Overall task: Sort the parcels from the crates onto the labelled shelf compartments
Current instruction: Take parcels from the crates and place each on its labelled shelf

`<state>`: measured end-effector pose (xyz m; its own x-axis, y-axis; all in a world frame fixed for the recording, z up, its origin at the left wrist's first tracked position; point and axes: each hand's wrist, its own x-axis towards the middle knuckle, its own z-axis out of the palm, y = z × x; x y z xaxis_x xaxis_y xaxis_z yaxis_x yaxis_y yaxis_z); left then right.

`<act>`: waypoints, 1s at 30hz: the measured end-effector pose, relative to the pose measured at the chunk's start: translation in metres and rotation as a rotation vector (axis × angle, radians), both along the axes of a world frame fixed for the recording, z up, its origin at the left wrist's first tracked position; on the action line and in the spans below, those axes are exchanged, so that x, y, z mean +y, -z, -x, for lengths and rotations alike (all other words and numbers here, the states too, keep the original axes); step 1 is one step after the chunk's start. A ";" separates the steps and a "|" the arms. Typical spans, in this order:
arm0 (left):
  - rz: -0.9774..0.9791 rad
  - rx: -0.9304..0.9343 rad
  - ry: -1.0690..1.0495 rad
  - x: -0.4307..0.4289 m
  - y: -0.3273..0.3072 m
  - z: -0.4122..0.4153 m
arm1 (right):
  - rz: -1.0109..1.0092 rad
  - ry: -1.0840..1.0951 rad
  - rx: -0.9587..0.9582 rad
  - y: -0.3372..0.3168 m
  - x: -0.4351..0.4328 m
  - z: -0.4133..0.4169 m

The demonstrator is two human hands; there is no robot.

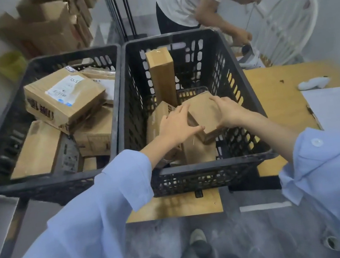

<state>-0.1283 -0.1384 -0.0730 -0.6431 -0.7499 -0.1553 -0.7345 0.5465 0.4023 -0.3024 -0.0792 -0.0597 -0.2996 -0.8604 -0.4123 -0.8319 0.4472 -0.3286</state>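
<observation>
Early, prob.: L hand [176, 125] & R hand [229, 113] clasp box [203, 113] inside R crate [173, 37]; more there, L crate [71, 54] beside it piled full.

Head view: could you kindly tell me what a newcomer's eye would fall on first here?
First, the left grip and right grip clasp a small brown parcel inside the right black crate, near its front. Behind them a tall carton stands upright toward that crate's far wall. The left black crate beside it holds a jumble of parcels, topped by a labelled parcel.
</observation>
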 end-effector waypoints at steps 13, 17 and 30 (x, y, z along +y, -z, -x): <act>-0.176 0.060 -0.027 -0.018 0.044 0.013 | 0.093 0.086 -0.146 0.042 -0.022 0.012; -0.238 0.191 -0.133 -0.019 0.051 0.018 | 0.090 0.115 -0.207 0.057 -0.031 0.015; -0.249 0.429 -0.223 -0.027 0.011 0.014 | 0.248 0.055 -0.234 0.020 -0.041 0.005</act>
